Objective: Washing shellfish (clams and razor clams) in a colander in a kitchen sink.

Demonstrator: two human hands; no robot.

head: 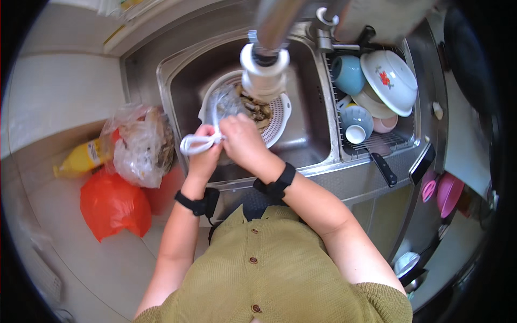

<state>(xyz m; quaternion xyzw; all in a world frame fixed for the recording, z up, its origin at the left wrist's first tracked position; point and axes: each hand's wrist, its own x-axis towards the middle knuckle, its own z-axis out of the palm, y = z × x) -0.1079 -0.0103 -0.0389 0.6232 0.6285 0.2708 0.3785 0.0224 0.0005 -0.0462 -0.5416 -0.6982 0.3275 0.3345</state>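
Over the left sink basin, both of my hands grip the gathered top of a clear plastic bag. Its white twisted neck and a loop stick out to the left of my fingers. My left hand pinches this neck from the left, and my right hand closes on it from the right. The bag's body hangs over a white plastic colander that stands in the basin. Brown pieces of food lie in the colander, partly hidden by the bag, my right hand and the faucet.
A faucet with a white spout juts over the colander. Bowls, including a white enamel one, fill the right basin's rack. A knife and a phone lie beside it. At left sit a filled clear bag, red bag and yellow bottle.
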